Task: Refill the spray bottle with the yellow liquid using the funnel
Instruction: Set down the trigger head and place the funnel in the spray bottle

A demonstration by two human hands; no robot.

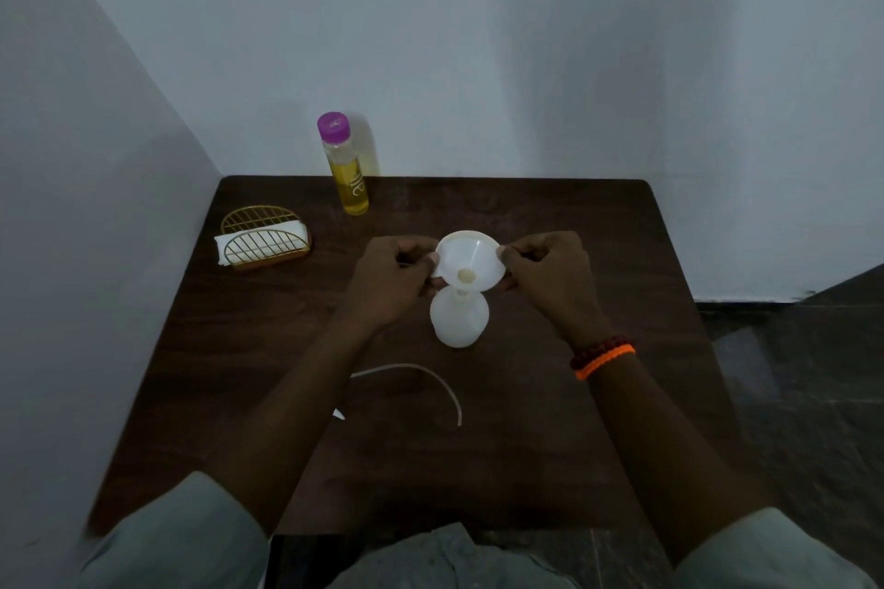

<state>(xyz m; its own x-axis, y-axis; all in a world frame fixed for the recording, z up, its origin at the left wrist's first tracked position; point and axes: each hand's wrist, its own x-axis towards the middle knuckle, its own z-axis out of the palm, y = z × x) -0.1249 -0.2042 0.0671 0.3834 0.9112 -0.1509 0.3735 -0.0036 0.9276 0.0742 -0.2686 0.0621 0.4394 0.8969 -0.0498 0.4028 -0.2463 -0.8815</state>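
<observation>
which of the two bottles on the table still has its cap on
The clear bottle of yellow liquid at the back, with its purple cap. The white spray bottle has a white funnel instead.

on the one dark wooden desk (pixel 574 225) there are one white funnel (pixel 471 259), one white spray bottle (pixel 459 320), one purple-capped bottle of yellow liquid (pixel 345 163), one gold wire napkin holder (pixel 264 237), one curved dip tube (pixel 421 378), and two hands, left hand (pixel 392 282) and right hand (pixel 550 275).
</observation>
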